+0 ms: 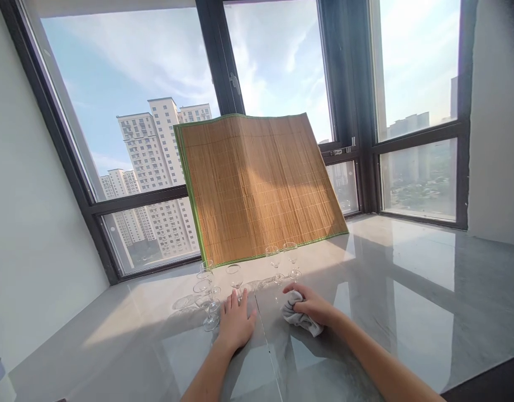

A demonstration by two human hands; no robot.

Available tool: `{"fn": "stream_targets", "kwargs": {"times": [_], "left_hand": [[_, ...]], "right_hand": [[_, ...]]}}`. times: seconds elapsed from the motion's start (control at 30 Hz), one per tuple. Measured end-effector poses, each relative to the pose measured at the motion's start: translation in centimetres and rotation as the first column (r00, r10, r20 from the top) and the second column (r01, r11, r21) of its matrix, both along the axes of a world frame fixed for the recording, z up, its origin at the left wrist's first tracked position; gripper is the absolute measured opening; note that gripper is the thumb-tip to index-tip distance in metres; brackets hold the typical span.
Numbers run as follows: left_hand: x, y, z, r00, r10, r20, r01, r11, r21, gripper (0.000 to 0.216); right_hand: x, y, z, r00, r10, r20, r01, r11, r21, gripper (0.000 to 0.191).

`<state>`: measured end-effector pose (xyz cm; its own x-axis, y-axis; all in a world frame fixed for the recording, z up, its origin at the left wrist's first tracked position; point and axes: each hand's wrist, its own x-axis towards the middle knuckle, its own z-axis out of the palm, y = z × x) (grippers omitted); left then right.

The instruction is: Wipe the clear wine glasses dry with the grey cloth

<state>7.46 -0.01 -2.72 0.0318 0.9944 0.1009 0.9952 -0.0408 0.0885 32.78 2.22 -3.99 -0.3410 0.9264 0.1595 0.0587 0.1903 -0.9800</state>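
Observation:
My right hand [313, 304] is closed round a crumpled grey-white cloth [298, 319], which rests against the shiny grey surface. Flat and with its fingers stretched forward, my left hand [237, 322] lies just in front of a small clear stemmed glass [234, 274]. Its fingertips reach the foot of that glass; whether they touch it, I cannot tell. Left of this hand stand more stemmed glasses, the nearest one [203, 287] overlapping others behind it. Beyond my right hand are two further stemmed glasses, one on the left [273, 258] and one on the right [291, 255].
A bamboo mat [261, 184] with green edging leans against the dark window frame [223, 56] behind the glasses. The glossy stone sill [412, 279] has a seam between my hands. A white container [0, 382] is cut off at the lower left.

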Motion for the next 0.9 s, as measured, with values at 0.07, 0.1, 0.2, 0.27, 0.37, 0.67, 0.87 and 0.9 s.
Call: {"fn": "stream_targets", "kwargs": {"times": [0.07, 0.1, 0.2, 0.27, 0.37, 0.67, 0.87, 0.9], "left_hand": [[-0.2, 0.0, -0.3, 0.998, 0.062, -0.019, -0.062, 0.998, 0.01, 0.067], [-0.2, 0.0, -0.4, 0.997, 0.071, -0.027, -0.071, 0.997, 0.008, 0.066], [-0.1, 0.2, -1.0, 0.997, 0.074, -0.027, -0.074, 0.997, -0.005, 0.067], [-0.1, 0.5, -1.1, 0.996, 0.09, -0.005, -0.09, 0.996, -0.004, 0.068], [-0.4, 1.1, -1.1, 0.993, 0.114, 0.026, -0.114, 0.993, -0.009, 0.067], [-0.6, 1.0, -0.6, 0.996, 0.081, 0.039, -0.085, 0.991, 0.106, 0.052], [-0.5, 1.1, -0.7, 0.997, 0.068, 0.046, -0.071, 0.994, 0.077, 0.055], [-0.5, 1.0, -0.7, 0.996, 0.075, 0.048, -0.078, 0.994, 0.07, 0.055]], "right_hand": [[0.1, 0.1, -0.2, 1.0, 0.0, -0.004, 0.0, 1.0, 0.001, 0.047], [0.1, 0.2, -0.3, 1.0, 0.0, -0.001, 0.0, 1.0, 0.0, 0.047], [0.2, 0.3, -0.4, 1.0, -0.002, 0.02, 0.002, 1.0, -0.004, 0.047], [0.2, 0.3, -0.3, 1.0, -0.008, 0.03, 0.008, 1.0, 0.001, 0.046], [0.3, 0.2, -0.2, 0.999, -0.021, 0.024, 0.02, 0.999, 0.025, 0.043], [0.3, 0.4, -0.5, 0.976, -0.168, 0.137, 0.146, 0.977, 0.157, 0.043], [0.1, 1.4, -2.0, 0.932, -0.309, 0.191, 0.247, 0.925, 0.29, 0.082], [0.0, 1.5, -2.0, 0.924, -0.316, 0.215, 0.25, 0.925, 0.287, 0.086]]}}
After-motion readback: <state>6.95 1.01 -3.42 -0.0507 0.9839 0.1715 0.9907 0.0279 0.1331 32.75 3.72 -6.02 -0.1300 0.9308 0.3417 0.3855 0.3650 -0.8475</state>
